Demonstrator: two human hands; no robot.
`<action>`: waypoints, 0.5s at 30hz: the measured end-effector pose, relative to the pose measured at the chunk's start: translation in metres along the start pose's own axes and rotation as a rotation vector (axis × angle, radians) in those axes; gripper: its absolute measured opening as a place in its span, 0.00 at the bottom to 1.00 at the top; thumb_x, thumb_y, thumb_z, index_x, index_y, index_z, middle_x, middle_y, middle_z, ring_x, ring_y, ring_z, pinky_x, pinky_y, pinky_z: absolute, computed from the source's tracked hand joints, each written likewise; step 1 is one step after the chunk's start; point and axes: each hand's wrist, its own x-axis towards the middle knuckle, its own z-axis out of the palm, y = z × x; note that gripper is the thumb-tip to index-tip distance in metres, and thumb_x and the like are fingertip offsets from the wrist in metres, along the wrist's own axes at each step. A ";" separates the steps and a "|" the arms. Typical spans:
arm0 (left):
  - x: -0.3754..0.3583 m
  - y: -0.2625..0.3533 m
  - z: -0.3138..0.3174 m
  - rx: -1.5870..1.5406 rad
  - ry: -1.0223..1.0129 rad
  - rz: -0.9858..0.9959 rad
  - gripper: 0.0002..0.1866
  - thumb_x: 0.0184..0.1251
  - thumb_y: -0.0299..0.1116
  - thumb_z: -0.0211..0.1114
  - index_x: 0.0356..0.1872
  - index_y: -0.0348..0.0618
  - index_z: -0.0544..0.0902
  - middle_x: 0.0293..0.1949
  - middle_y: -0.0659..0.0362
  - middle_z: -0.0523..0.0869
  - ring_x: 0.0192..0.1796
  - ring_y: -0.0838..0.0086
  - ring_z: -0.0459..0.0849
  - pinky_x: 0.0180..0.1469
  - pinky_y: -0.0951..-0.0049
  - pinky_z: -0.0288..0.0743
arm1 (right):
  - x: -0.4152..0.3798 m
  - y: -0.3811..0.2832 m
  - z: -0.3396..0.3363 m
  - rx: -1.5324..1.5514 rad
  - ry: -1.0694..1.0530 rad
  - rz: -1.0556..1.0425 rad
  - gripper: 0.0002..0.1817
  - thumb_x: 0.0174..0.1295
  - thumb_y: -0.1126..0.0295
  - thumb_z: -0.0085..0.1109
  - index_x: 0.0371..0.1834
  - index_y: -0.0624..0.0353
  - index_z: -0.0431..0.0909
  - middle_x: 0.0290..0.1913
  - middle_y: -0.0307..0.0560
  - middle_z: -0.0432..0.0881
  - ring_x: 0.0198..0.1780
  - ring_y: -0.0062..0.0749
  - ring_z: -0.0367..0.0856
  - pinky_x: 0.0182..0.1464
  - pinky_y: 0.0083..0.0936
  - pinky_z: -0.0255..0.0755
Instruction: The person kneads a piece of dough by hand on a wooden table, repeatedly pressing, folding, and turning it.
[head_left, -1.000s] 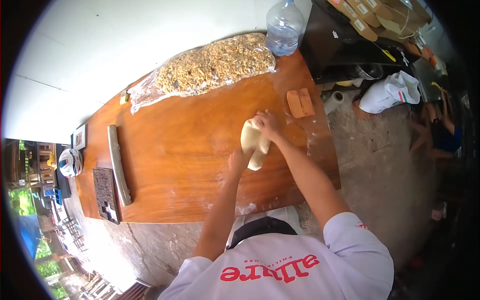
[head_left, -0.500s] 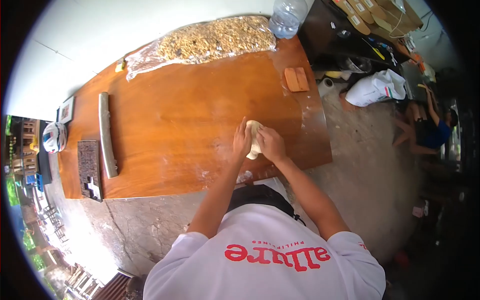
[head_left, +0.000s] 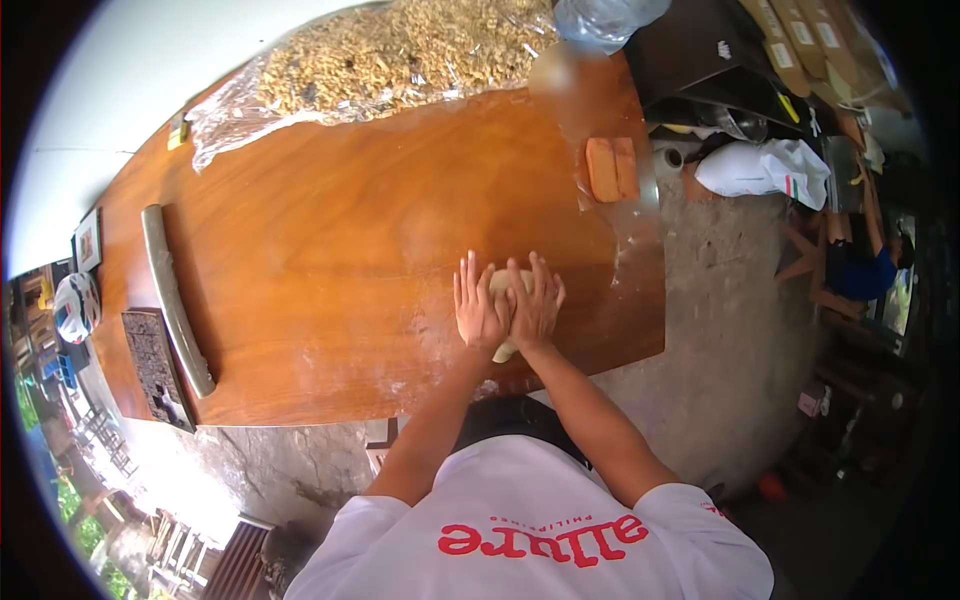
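Note:
A pale lump of dough [head_left: 512, 281] lies on the wooden table [head_left: 360, 250] near its front edge. My left hand [head_left: 482, 312] presses on the dough's left side, palm down with its fingers stretched out and apart. Against its right side lies my right hand [head_left: 535, 306], also flat with fingers spread. The hands meet over the middle of the dough and hide much of it. One end shows beyond the palms, and a small tip pokes out between my wrists.
A plastic bag of brown flakes [head_left: 410, 60] lies at the back, near a clear water container [head_left: 605, 20]. Orange blocks [head_left: 612, 169] sit at right. A long roller [head_left: 177, 300] and a dark carved board [head_left: 157, 365] lie at left. Another person [head_left: 868, 275] is far right.
My hands have gone from cupping the dough at its sides to lying flat on top with fingers spread. The camera view has shifted, with the table's far side now higher in view.

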 end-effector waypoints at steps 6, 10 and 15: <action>0.114 -0.015 0.027 0.235 -0.110 -0.052 0.23 0.76 0.35 0.52 0.69 0.42 0.72 0.78 0.43 0.62 0.80 0.47 0.59 0.80 0.48 0.52 | 0.111 0.015 0.037 0.009 0.107 0.073 0.24 0.68 0.62 0.54 0.68 0.47 0.76 0.69 0.54 0.74 0.70 0.51 0.70 0.68 0.50 0.62; 0.160 -0.025 0.036 0.208 0.000 -0.105 0.23 0.80 0.39 0.47 0.69 0.43 0.74 0.77 0.47 0.66 0.80 0.49 0.59 0.80 0.50 0.53 | 0.170 0.014 0.037 0.093 0.086 0.039 0.19 0.63 0.65 0.57 0.58 0.52 0.81 0.65 0.49 0.77 0.64 0.47 0.75 0.64 0.46 0.67; 0.133 -0.004 0.012 -0.099 -0.362 -0.062 0.24 0.78 0.43 0.54 0.68 0.40 0.75 0.68 0.46 0.77 0.72 0.48 0.70 0.74 0.54 0.64 | 0.225 0.059 0.023 1.335 -0.330 0.446 0.17 0.65 0.59 0.55 0.49 0.56 0.84 0.53 0.40 0.87 0.56 0.31 0.80 0.60 0.36 0.68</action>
